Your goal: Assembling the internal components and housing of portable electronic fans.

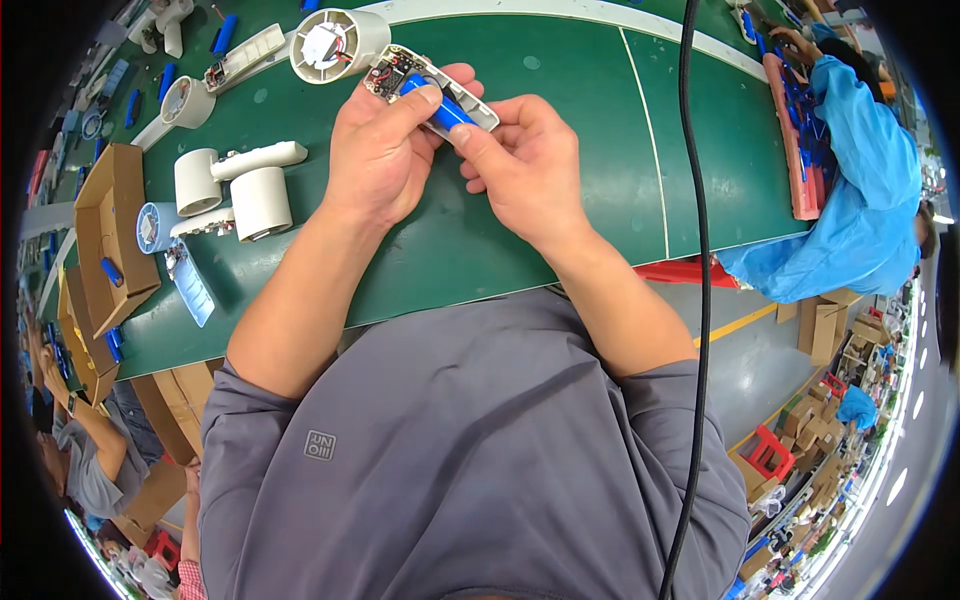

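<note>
The left hand [388, 150] is closed around an open plastic handle [483, 112], its thumb on the blue battery [449, 114] that lies in the handle. The right hand [525, 165] pinches the handle's other end, thumb against that end of the battery. Just beyond the left fingertips, the circuit board [392, 75] sits bare, and a round fan head [372, 38] lies close by; whether it is joined to the handle I cannot tell.

If the thumbs press unevenly, the battery could tip or pop out. Pushed toward the board, it might pinch or tug the thin wires there, and a slack grip could let the handle slip onto the table.

The green table [590, 150] spreads under and beyond both hands, with a pale line to the right of the right hand. Left of the left hand lie white fan parts [262, 205], a light-blue fan [153, 228] and a cardboard box [140, 245]. A black cable [696, 200] hangs to the right of the right hand; farther that way, a co-worker's blue sleeve [845, 180] is beside a pink tray [783, 135] of blue batteries. Red stools [770, 452] and cartons stand on the floor behind.
</note>
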`<action>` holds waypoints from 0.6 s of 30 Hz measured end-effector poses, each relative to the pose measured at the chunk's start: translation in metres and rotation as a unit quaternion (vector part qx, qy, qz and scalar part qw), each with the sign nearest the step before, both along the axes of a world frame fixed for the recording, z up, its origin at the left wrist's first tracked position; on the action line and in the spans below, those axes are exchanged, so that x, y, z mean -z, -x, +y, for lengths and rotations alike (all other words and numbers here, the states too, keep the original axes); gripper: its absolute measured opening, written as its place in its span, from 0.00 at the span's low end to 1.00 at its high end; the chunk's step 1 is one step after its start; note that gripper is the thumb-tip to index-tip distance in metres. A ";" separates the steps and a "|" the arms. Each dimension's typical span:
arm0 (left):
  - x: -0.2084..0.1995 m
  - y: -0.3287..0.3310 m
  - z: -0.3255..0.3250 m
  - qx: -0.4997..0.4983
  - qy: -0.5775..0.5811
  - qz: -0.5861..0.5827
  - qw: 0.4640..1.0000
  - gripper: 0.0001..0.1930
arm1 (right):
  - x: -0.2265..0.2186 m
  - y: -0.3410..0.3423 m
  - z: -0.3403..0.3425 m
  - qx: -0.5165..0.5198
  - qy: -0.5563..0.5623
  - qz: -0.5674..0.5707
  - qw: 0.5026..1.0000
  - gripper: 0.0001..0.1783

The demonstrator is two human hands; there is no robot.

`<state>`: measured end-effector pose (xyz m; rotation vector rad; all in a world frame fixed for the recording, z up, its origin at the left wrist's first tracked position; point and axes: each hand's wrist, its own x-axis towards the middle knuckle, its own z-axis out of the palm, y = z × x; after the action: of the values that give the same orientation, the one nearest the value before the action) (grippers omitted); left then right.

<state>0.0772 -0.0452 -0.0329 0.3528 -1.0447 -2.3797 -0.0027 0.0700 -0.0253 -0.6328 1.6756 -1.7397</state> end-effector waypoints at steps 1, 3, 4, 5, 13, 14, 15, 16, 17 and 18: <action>0.000 0.000 0.000 -0.003 -0.005 0.003 1.000 0.11 | 0.001 -0.001 -0.001 0.012 0.005 0.024 1.000 0.13; 0.001 0.001 0.000 -0.006 -0.011 0.006 1.000 0.10 | 0.002 -0.002 -0.005 0.022 0.010 0.049 0.999 0.12; 0.000 0.002 -0.001 -0.012 -0.004 -0.005 1.000 0.10 | 0.002 -0.001 -0.007 0.020 -0.012 0.057 0.998 0.11; -0.001 0.002 -0.001 -0.018 0.003 -0.016 1.000 0.10 | 0.002 0.000 -0.008 0.018 -0.033 0.066 0.997 0.11; 0.002 0.004 -0.003 0.013 0.144 -0.019 0.989 0.22 | -0.013 0.032 0.010 -0.093 0.035 -0.231 0.968 0.10; 0.004 0.005 -0.003 0.009 0.146 -0.015 0.989 0.22 | -0.016 0.036 0.012 -0.083 0.058 -0.261 0.960 0.10; 0.007 0.006 -0.001 0.026 0.166 -0.034 0.985 0.26 | -0.015 0.042 0.010 -0.066 0.059 -0.263 0.961 0.11; 0.012 0.006 0.002 0.043 0.184 -0.054 0.980 0.29 | -0.014 0.050 0.006 -0.071 0.059 -0.260 0.961 0.11; 0.017 0.005 0.006 0.042 0.206 -0.067 0.975 0.33 | -0.016 0.058 0.000 -0.030 0.069 -0.247 0.966 0.11; 0.017 0.002 0.006 0.058 0.271 -0.096 0.956 0.31 | -0.016 0.069 -0.008 0.010 0.077 -0.235 0.969 0.12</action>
<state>0.0755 -0.0391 -0.0495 0.3275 -1.7906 -2.0678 -0.0717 0.0618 -0.0092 -0.2387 1.2314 -1.8688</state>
